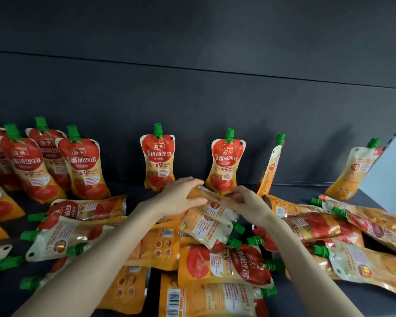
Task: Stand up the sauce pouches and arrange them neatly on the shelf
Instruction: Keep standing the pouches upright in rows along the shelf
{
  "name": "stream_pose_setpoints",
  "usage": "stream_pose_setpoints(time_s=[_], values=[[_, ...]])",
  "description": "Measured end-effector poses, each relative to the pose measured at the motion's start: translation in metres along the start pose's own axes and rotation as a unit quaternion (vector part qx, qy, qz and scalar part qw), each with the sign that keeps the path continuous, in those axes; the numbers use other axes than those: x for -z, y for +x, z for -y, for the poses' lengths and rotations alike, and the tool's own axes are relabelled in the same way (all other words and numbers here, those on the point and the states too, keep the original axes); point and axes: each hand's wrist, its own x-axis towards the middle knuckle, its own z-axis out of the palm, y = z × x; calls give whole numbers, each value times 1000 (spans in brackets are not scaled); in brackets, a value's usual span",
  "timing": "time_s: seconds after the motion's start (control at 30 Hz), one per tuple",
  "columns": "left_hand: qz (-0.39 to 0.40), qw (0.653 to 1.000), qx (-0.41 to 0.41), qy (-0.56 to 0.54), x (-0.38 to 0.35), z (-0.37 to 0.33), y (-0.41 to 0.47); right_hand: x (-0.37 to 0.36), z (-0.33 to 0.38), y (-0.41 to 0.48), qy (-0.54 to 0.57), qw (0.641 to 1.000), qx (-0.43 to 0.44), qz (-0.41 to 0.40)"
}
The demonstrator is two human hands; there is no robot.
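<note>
While we've got both hands on it, the pouch (212, 210) sits tilted over the middle of the pile (224, 266), cap pointing down and right. Our left hand (181, 195) has its fingers curled over the top edge. The right hand (247, 202) pinches the other side, so both have hold of it. Behind it on the shelf (128, 187), 2 front-facing pouches (158, 156) stand upright, 1 edge-on pouch (270, 165) stands beside them, and a leaning pouch (354, 170) sits far right. A standing cluster (80, 163) fills the left.
</note>
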Motion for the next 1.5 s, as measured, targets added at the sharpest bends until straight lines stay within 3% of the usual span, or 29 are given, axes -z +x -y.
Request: stream_pose_setpoints(time_s=[0.13, 0.57, 0.77, 1.2, 1.37, 1.5], values=[[53, 995, -10, 81, 2, 0, 10, 2, 4, 2, 12, 1000, 9, 23], [0, 1000, -20, 8, 9, -1, 17, 19, 13, 15, 99, 989, -32, 108], [-25, 999, -42, 10, 11, -7, 17, 27, 11, 11, 149, 983, 8, 106], [-115, 989, -92, -17, 9, -15, 12, 34, 4, -15, 222, 972, 69, -18], [-176, 970, -142, -85, 23, -29, -10, 46, 10, -29, 336, 936, 93, -44], [-205, 954, -122, -184, 36, -34, -37, 48, 21, -31, 412, 902, 119, -46]])
